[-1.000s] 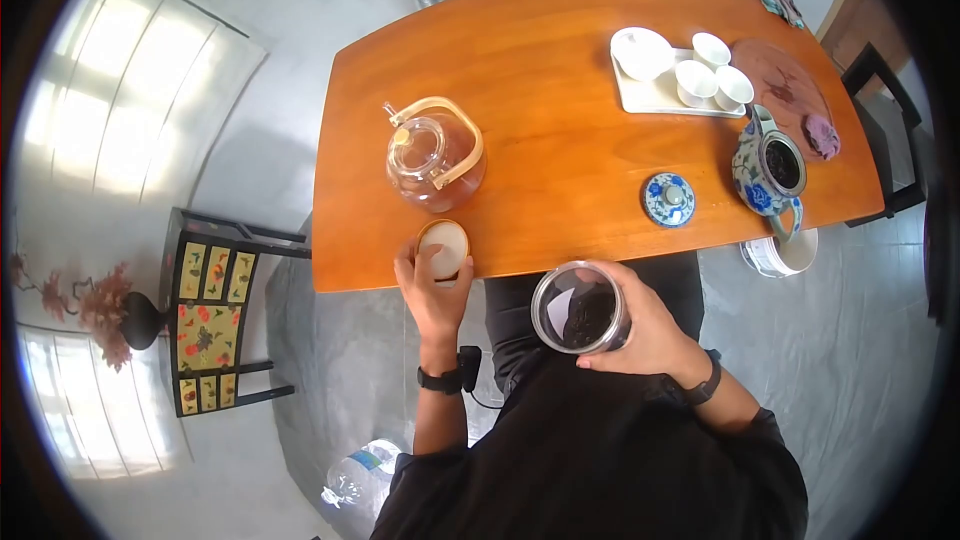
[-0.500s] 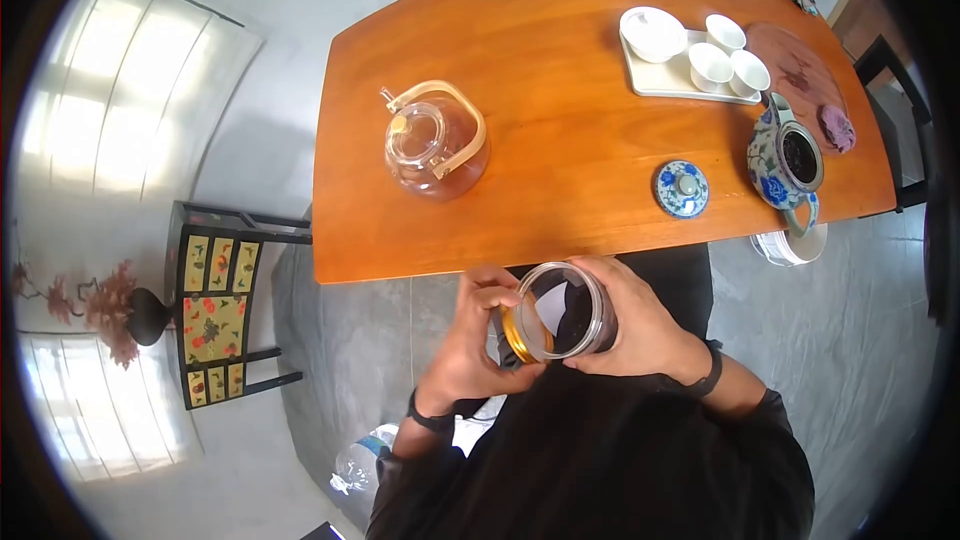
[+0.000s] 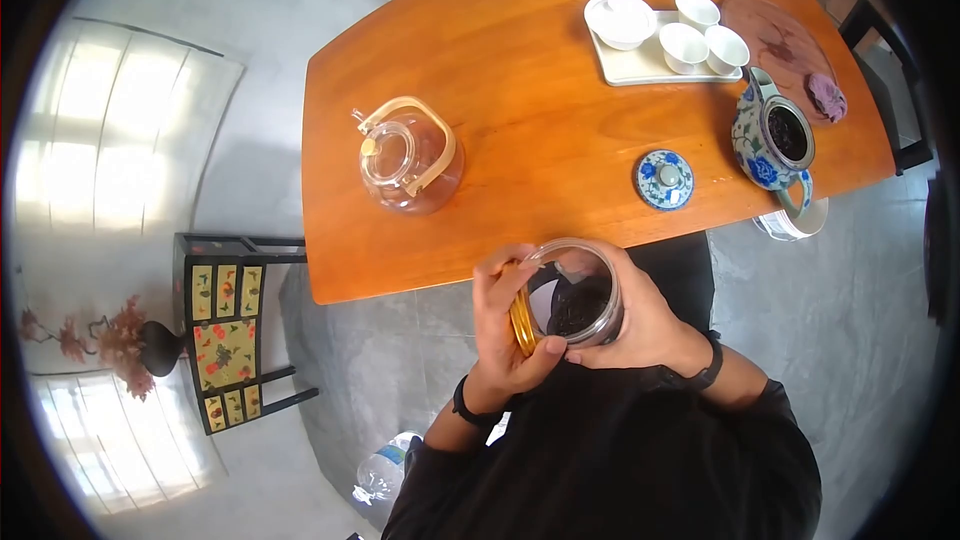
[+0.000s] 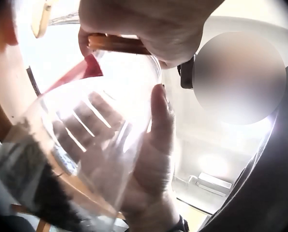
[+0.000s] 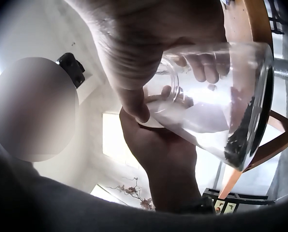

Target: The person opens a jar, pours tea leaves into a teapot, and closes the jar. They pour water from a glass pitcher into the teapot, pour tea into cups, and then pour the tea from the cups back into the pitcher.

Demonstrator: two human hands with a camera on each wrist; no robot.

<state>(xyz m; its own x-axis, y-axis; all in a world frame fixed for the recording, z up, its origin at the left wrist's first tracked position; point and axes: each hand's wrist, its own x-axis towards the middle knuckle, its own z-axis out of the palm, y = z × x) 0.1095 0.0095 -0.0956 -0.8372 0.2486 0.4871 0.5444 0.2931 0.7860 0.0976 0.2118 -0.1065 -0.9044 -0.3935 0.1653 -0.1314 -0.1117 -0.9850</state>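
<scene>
In the head view a clear jar (image 3: 592,325) with dark leaves at its bottom is tilted over the lap, its mouth facing up. The right hand (image 3: 650,325) grips it round the side. At the jar's left rim the left hand (image 3: 503,320) holds a gold-edged lid (image 3: 522,322) on its edge, thumb near the rim. Through the clear wall in the right wrist view, dark leaves (image 5: 240,140) lie at the base beside a pale piece (image 5: 206,117). The left wrist view shows the right hand's spread fingers (image 4: 93,118) behind the jar.
On the table (image 3: 520,170) stand a glass kettle (image 3: 410,162) at left, a blue-and-white lid (image 3: 664,179), an open teapot (image 3: 770,135) and a tray (image 3: 640,65) with white cups. A white bucket (image 3: 795,220) is below the right edge, a plastic bottle (image 3: 380,475) on the floor.
The left hand has lifted the lid off the table's front edge and brought it to the jar's left rim. Over the last half second, both hands and the jar have moved slightly towards the table.
</scene>
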